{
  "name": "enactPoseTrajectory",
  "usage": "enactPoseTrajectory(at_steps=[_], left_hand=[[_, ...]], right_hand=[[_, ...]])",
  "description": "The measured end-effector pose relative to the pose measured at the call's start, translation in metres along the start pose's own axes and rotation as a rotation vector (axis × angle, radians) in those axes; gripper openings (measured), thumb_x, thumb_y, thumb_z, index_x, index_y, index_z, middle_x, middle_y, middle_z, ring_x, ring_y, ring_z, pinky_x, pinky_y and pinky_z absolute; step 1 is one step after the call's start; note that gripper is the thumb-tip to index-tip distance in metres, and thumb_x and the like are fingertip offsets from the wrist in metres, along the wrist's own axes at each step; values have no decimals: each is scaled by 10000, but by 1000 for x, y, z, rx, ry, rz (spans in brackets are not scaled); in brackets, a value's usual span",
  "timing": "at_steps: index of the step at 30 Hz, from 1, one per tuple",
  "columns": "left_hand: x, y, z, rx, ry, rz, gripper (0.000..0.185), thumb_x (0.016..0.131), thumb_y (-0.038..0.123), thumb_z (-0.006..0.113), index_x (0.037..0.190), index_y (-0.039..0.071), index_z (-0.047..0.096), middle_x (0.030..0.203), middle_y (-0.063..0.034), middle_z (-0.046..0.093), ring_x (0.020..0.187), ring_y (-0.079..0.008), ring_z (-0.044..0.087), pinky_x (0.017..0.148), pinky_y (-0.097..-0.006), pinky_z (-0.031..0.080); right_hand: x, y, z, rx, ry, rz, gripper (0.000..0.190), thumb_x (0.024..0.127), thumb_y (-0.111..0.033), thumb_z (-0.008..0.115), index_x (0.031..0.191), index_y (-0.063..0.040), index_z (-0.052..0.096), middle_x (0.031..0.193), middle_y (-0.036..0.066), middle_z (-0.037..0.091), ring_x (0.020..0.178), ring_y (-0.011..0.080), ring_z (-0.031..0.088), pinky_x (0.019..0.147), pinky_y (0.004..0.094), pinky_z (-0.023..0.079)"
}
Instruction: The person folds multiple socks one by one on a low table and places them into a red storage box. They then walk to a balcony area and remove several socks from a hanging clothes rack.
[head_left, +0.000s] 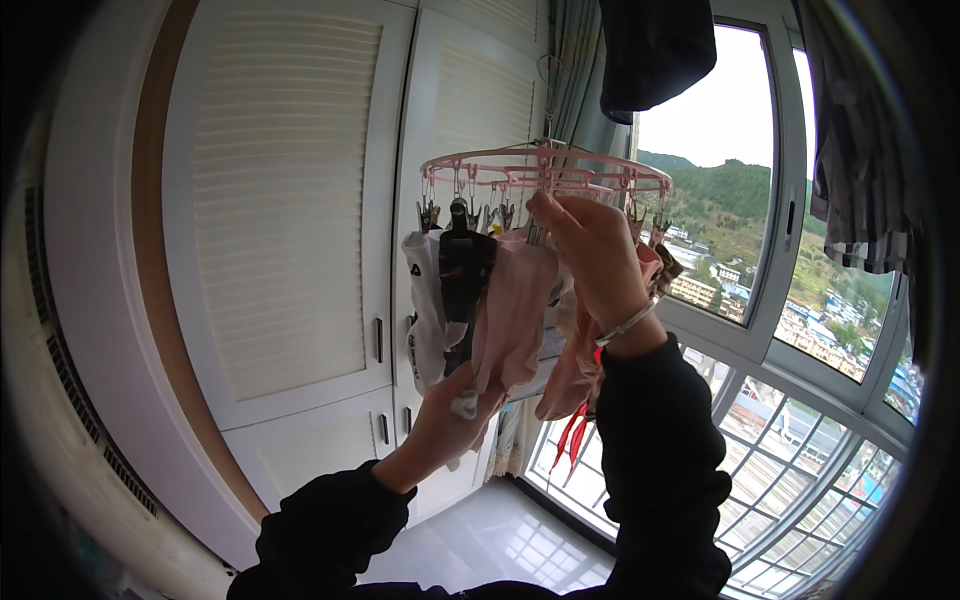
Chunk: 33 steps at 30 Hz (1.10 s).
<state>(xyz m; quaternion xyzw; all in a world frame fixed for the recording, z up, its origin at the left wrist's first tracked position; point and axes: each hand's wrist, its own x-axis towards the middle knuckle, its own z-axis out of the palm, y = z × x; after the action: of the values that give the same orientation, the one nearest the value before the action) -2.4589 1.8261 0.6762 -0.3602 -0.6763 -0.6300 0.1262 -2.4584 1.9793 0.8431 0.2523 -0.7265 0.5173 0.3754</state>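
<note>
A round pink clip hanger (480, 160) hangs by its wire hook, with metal clips around its ring. My right hand (596, 244) is up at the front clip, fingers pinched about it. That clip is at the top of a pink sock (517, 307). Lower down, my left hand (454, 416) grips the sock's bottom end, with a bit of white cloth between the fingers. Left of it hang a black sock (459, 281) and a white sock (426, 315). Other peach-coloured cloth (574, 375) and red strips (574, 439) hang behind my right wrist.
White louvred cabinet doors (289, 202) stand on the left, beside a curtain (581, 82). Dark clothing (658, 56) hangs overhead, and a striped garment (855, 165) hangs at the right. Windows (757, 315) line the right side above a shiny tiled floor (487, 540).
</note>
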Motion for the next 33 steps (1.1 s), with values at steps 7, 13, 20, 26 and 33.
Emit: enactPoseTrajectory(at_steps=[7, 13, 20, 26, 33], left_hand=[[-1, -1, -3, 79, -36, 61, 252, 882, 190, 630, 1057, 62, 502, 641, 6, 544, 429, -61, 517, 350, -205, 401], [3, -3, -12, 173, -62, 74, 335, 847, 189, 671, 1099, 53, 499, 634, -19, 553, 500, -92, 551, 432, -227, 426], [1, -3, -14, -6, -175, 1, 243, 897, 146, 604, 1094, 58, 493, 561, 2, 523, 428, -71, 524, 365, -213, 400], [3, -9, -14, -59, -164, 72, 199, 919, 194, 587, 1044, 48, 534, 765, -34, 609, 688, -103, 609, 608, -253, 495], [1, -4, -37, -309, -191, -203, 298, 907, 147, 594, 1168, 38, 501, 892, -38, 598, 765, -95, 577, 692, -243, 476]], right_hand=[[4, 6, -5, 68, -2, -77, 228, 879, -203, 623, 838, 18, 663, 681, -37, 539, 647, 37, 440, 574, 212, 345], [10, 22, -3, 142, 215, -232, 208, 873, -178, 619, 789, 11, 643, 672, -37, 536, 627, 38, 436, 570, 213, 353], [21, 44, 9, -133, 517, -395, 244, 816, -191, 699, 927, 8, 613, 784, 62, 591, 682, 111, 557, 629, 256, 454], [31, 68, 14, -154, 179, -221, 256, 828, -219, 653, 905, 21, 612, 747, 43, 605, 621, 97, 524, 576, 259, 436], [44, 51, 14, 390, 28, 145, 318, 868, -346, 627, 744, -54, 647, 615, -37, 509, 525, 52, 430, 466, 240, 333]])
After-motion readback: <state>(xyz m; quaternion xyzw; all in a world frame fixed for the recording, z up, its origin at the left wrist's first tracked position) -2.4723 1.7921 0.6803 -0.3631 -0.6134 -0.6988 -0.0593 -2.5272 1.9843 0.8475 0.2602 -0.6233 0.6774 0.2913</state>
